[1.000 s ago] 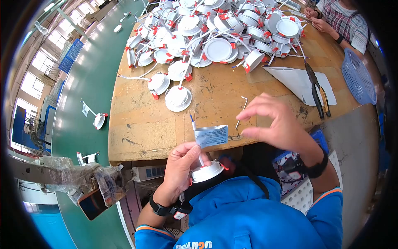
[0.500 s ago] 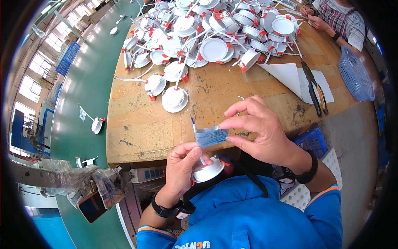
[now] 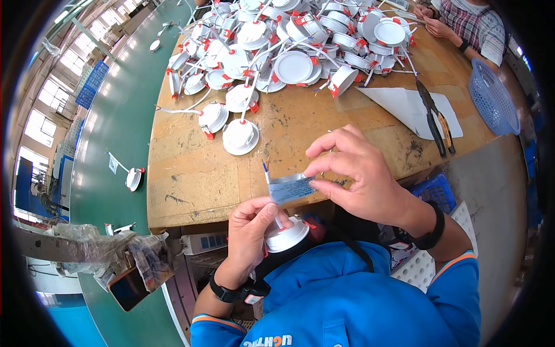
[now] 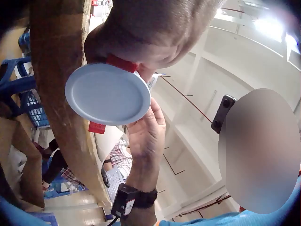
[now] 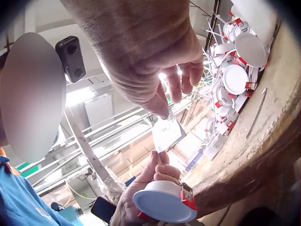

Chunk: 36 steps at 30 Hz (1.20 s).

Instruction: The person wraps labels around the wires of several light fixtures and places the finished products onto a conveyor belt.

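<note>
A round white downlight (image 3: pixel 288 237) with red spring clips hangs from my left hand (image 3: pixel 248 230), whose thumb and fingers pinch its white cable just above the body. The flat front of the downlight (image 4: pixel 108 94) fills much of the left wrist view. Around the upper cable is a silvery-blue printed label (image 3: pixel 289 190), standing out to the right like a flag. Blue and brown wire ends (image 3: pixel 266 165) poke up above it. My right hand (image 3: pixel 361 182) pinches the label's free end between thumb and index finger, the other fingers raised.
A big heap of downlights (image 3: pixel 292 66) covers the far side of the worn table (image 3: pixel 191 173). Pliers (image 3: pixel 433 118) lie on white paper (image 3: pixel 399 107) at right, beside a blue basket (image 3: pixel 491 95). A green conveyor (image 3: pixel 110 150) runs along the left. Another person (image 3: pixel 471 29) works at the far right.
My right hand has come in from the right, and its thumb and index finger have closed on the label's free end. The left hand keeps its hold on the cable.
</note>
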Tool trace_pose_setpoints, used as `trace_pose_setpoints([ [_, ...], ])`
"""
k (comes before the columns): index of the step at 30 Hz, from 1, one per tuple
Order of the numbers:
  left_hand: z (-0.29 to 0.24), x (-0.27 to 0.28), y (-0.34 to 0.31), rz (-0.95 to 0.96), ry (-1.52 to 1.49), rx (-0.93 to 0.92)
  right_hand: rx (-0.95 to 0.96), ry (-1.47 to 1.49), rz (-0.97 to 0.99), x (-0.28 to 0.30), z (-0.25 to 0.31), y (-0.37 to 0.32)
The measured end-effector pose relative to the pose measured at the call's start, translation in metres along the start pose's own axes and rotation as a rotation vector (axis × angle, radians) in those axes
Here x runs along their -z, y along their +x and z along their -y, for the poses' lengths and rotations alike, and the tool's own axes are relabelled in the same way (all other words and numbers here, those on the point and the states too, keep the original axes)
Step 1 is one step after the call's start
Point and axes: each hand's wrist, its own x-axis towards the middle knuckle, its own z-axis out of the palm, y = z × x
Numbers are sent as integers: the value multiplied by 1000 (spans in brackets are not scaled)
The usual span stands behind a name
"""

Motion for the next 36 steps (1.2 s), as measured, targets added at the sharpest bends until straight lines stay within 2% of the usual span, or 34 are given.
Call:
trace_pose_setpoints([
  [18, 3, 3, 0, -26, 3, -46, -68, 92, 46, 0, 2, 9],
  [24, 3, 6, -1, -46, -43, -55, -253, 229, 24, 3, 1, 5],
  [27, 1, 9, -1, -61, -107, -42, -336, 190, -15, 8, 4, 4],
  [30, 1, 7, -1, -74, -149, -32, -427, 324, -74, -5, 3, -2],
  [33, 4, 4, -1, -68, -153, -29, -432, 315, -13, -15, 5, -6],
  [36, 4, 1, -1, -59, -149, -23, -329, 290, -88, -26, 4, -8],
])
